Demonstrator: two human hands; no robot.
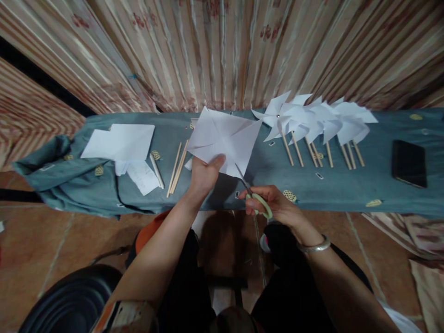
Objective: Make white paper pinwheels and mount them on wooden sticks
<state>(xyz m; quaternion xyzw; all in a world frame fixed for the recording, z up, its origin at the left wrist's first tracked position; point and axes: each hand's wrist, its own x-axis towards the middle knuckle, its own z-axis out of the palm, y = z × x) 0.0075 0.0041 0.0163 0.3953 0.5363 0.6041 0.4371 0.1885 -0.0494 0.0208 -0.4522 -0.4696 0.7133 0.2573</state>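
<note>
My left hand grips a square sheet of white paper by its near edge, thumb on top. Creases run across the sheet toward its middle, and it is held above the bench. In my right hand is a pair of scissors with light green handles, fingers through the loops. The blades point up and left, and their tips meet the paper's near right part, to the right of my left thumb. Several wooden sticks lie on the cloth left of the paper.
Several white paper pinwheels on sticks lie in an overlapping row at the right. Beyond them is a black phone-like object. At the left are white paper sheets and a white pen. A green cloth covers the narrow bench; a curtain hangs behind.
</note>
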